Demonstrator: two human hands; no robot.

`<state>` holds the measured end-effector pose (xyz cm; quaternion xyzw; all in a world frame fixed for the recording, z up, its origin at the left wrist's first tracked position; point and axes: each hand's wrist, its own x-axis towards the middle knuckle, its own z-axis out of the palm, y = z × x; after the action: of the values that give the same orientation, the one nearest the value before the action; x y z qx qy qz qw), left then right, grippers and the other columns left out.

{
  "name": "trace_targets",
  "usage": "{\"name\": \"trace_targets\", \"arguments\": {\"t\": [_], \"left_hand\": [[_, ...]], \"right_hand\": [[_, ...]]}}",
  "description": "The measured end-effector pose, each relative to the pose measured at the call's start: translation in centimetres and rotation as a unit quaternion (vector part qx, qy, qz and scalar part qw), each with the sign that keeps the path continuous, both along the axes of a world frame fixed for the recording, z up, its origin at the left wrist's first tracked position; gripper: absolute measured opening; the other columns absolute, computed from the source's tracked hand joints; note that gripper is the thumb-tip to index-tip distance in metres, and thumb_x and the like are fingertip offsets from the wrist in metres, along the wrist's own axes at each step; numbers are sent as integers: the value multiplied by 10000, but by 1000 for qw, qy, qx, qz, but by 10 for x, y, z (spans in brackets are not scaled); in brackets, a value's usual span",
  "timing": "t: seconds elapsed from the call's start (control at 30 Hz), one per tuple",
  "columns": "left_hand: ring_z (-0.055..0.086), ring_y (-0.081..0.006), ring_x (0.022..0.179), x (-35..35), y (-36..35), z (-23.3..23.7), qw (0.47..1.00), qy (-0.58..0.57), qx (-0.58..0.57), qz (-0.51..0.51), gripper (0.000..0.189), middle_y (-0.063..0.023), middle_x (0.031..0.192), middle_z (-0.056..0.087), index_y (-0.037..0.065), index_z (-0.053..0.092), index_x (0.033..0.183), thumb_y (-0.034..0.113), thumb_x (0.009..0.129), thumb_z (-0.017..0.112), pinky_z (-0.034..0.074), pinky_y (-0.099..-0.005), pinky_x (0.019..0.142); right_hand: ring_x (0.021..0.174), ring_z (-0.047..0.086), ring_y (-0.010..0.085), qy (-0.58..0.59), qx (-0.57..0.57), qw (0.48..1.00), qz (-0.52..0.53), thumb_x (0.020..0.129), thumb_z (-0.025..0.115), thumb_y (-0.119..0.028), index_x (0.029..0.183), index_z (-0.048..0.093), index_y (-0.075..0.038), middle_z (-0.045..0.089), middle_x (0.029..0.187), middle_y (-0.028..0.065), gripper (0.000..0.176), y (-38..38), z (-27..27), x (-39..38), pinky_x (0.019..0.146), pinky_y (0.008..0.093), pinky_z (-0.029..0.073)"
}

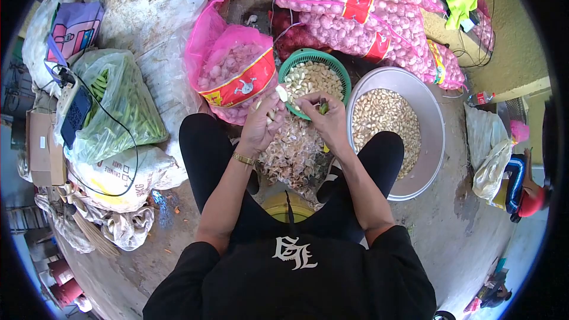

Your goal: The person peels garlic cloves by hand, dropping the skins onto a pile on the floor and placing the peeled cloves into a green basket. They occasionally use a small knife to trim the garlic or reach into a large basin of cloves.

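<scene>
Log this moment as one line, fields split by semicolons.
left hand: pinching white clove; right hand: holding small dark item, identity unclear; ahead: green basket, pale cloves; right: grey basin, brownish cloves; below: loose skins

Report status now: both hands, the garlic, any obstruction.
Left hand holding pale garlic clove; right hand close by, gripping small dark item, identity unclear. Green basket of basket cloves just beyond. Nothing seen blocking the hands.

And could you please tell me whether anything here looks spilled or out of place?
Mostly ordinary: garlic skins lie heaped by the green basket, likely peeling waste. Beside the pale basin, a patch much darker than the surrounding floor looks odd; I cannot tell whether it is a spill.
</scene>
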<state>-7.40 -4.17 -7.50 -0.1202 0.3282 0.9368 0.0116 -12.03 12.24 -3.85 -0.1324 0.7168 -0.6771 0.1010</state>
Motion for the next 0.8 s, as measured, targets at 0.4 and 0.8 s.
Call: {"name": "trace_targets", "arguments": {"t": [0.4,0.8], "left_hand": [[463,-59,547,4,-3,12,996,47,53,-56,329,-6,787,523,13,518,1251,178,969,553,323,-161,384],[484,-40,522,4,13,9,984,-10,-180,8,314,-5,747,591,14,607,1229,152,948,599,345,-182,404]], "right_hand": [[757,593,78,65,96,989,92,859,723,-157,982,712,16,708,827,66,212,10,10,1,706,248,476],[620,551,65,108,52,993,-11,832,691,-86,879,704,48,653,668,64,142,-8,-3,1,578,248,458]]}}
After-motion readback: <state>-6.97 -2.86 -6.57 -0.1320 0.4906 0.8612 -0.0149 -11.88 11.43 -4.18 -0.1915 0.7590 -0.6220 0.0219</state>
